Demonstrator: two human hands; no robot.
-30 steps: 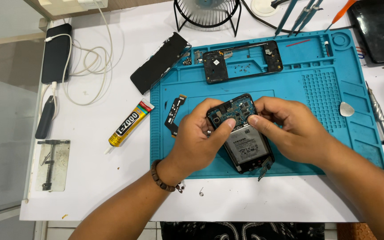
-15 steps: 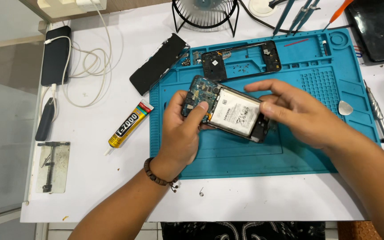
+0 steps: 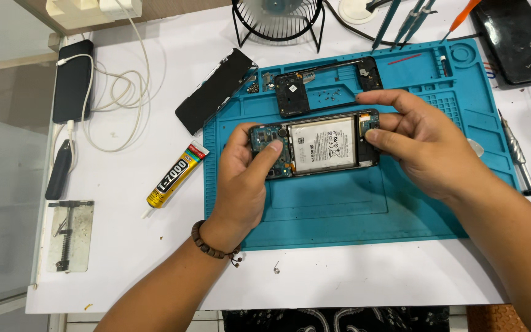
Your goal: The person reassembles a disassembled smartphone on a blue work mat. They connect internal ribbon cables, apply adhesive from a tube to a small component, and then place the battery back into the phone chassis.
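An opened phone (image 3: 322, 144) with its back off lies sideways over the blue work mat (image 3: 351, 209), white battery and green circuit board showing. My left hand (image 3: 245, 178) grips its left end, thumb on the circuit board. My right hand (image 3: 422, 144) holds its right end between thumb and fingers. A black inner frame piece (image 3: 292, 94) and small loose screws (image 3: 326, 96) lie on the mat just beyond the phone.
A yellow glue tube (image 3: 173, 175) and a black back cover (image 3: 215, 90) lie left of the mat. Another phone on a white cable (image 3: 72, 80), a small fan (image 3: 278, 18), screwdrivers (image 3: 517, 154) and a dark phone (image 3: 520, 40) surround the mat on the white table.
Both hands have turned the phone from a tilted, bunched position to lying flat and sideways, and moved it farther up the mat. The battery side now faces up fully.
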